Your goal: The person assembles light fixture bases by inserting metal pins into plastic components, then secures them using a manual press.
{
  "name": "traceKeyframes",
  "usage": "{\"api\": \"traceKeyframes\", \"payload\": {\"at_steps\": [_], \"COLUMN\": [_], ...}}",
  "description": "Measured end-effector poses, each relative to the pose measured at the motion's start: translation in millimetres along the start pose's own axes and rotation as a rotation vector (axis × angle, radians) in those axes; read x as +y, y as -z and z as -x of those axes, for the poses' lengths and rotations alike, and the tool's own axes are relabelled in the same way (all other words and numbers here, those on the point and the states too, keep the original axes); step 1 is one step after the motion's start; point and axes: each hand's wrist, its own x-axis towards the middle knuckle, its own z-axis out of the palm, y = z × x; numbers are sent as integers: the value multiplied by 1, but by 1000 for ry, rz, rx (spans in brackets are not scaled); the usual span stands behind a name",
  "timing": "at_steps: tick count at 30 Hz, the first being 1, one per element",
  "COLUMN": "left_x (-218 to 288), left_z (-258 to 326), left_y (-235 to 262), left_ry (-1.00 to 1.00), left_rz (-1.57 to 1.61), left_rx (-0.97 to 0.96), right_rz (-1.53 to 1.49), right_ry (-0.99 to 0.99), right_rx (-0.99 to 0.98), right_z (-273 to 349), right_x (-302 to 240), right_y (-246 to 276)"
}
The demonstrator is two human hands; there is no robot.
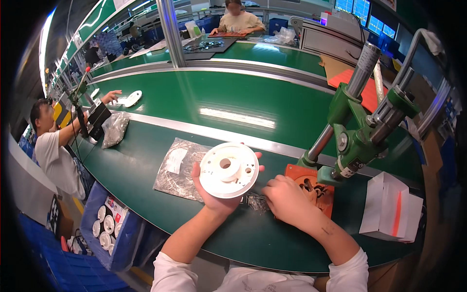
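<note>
In my left hand [217,200] is a white round plastic housing [228,170], tilted toward me, with a raised hub, a central hole and smaller holes. The fingers wrap its rim from below and behind. My right hand [288,198] is closed, its curled fingertips at the edge of a loose pile of small metal pins [257,202]. What those fingers pinch, if anything, is hidden. Just beyond that hand lies an orange fixture plate [327,197] with dark shaped parts on it, partly covered by my wrist and forearm.
A green hand press [357,146] stands over the fixture at the right, beside a white open box [390,207]. Left of the housing lies a clear bag of pins [177,168]. A blue bin [99,231] holds several white parts. At far left, a person reaches toward another white disc [133,99].
</note>
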Motion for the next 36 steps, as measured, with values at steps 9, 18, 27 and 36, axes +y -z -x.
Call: {"api": "traceKeyframes", "payload": {"at_steps": [9, 18, 27, 36], "left_x": [-1, 1, 3, -11], "left_z": [1, -2, -1, 6], "left_y": [-6, -7, -6, -2], "left_ry": [-27, -46, -68, 154], "left_rz": [-8, -10, -34, -30], "left_rx": [40, 8, -35, -223], "right_rz": [122, 111, 68, -158], "right_ry": [13, 128, 7, 42], "right_rx": [-246, -200, -266, 345], "right_z": [-30, -36, -16, 25], "right_x": [3, 17, -21, -36], "right_y": [-30, -49, 10, 76]}}
